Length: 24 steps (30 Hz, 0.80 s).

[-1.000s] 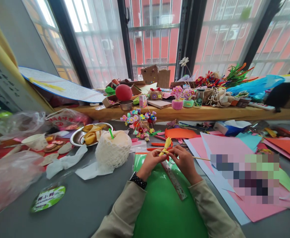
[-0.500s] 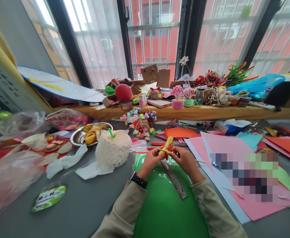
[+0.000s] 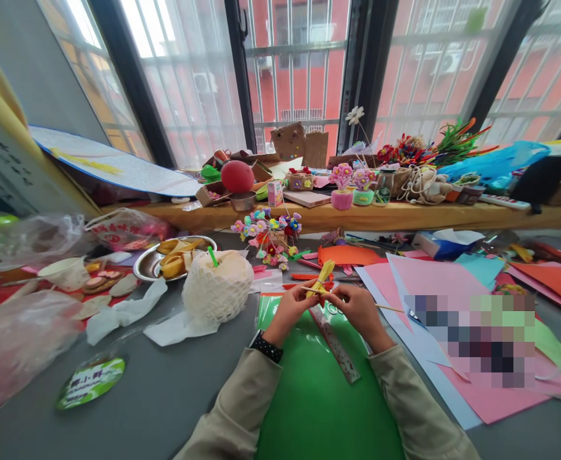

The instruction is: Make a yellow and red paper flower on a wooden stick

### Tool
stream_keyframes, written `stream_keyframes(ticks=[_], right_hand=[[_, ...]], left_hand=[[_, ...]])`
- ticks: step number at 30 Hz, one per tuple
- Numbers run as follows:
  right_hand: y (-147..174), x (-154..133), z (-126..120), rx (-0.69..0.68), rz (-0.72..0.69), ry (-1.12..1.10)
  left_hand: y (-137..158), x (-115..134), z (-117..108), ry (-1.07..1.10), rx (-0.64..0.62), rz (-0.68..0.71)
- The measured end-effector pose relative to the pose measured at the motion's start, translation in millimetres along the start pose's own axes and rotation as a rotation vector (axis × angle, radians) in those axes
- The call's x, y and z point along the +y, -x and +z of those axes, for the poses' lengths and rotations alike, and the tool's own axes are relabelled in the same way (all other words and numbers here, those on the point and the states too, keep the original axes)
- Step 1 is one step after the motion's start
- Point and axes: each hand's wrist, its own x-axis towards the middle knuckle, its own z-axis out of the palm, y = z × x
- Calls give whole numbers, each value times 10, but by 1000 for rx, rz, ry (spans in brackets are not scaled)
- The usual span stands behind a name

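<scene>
Both hands meet over the far end of a green mat (image 3: 328, 409). My left hand (image 3: 291, 313) pinches a bundle of yellow paper strips (image 3: 326, 273) that points up and away. A thin wooden stick (image 3: 390, 308) crosses the base of the bundle. My right hand (image 3: 360, 312) is closed on this stick, its fingertips touching the yellow paper. The exact finger contact is partly hidden. Below the hands a patterned ruler (image 3: 338, 350) lies slanted on the mat. Dark scissor handles (image 3: 334, 309) show between the hands.
Left of the mat stand a net-wrapped coconut (image 3: 218, 291) with a green straw and a metal bowl (image 3: 141, 268) of banana peels. Coloured paper sheets (image 3: 496, 402) spread to the right. A bunch of small craft flowers (image 3: 268, 236) stands beyond, before a crowded windowsill (image 3: 204, 218).
The yellow bundle has turned slightly in the fingers and looks narrower. The stick's free end has shifted a little to the right. The hands stay in nearly the same place.
</scene>
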Motion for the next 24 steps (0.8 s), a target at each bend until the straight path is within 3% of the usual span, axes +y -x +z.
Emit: stream_keyframes(ticks=[5,10,17,24], right_hand=[[4,19,31,45,-17,35],[13,17,76,75,-82,82],[25,-12,50,173,-32,50],[14,-20,49,141,-191,31]], left_hand=[[-7,-14,-10,-3,-5,7],[-27,-31,-35,49,119,7],[-16,-32,-28,-6,98,-20],[6,-15,-21,-22,43,-3]])
